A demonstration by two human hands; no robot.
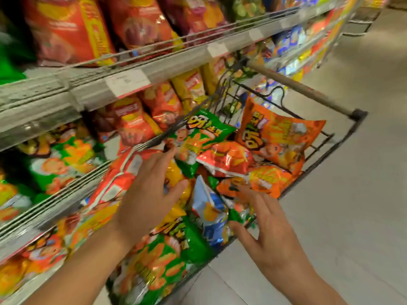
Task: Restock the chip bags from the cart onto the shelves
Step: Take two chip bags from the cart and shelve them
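A black wire cart (317, 159) stands against the shelves, piled with chip bags. My left hand (147, 194) lies over the pile, fingers spread, touching a red bag (119, 179) and a yellow bag (176, 175); whether it grips one is unclear. My right hand (271, 227) hovers open at the cart's near right rim, fingertips by a small orange bag (231, 186). A blue bag (211, 214) sits between my hands. Green bags (198, 130) and a large orange bag (279, 137) lie further back. A green bag (158, 265) fills the near end.
Shelves (92, 89) run along the left, stocked with red bags (66, 29) above and green and orange ones (61, 164) lower down. The cart's wooden handle (299, 89) points to the far right. Pale tiled floor (352, 216) lies to the right.
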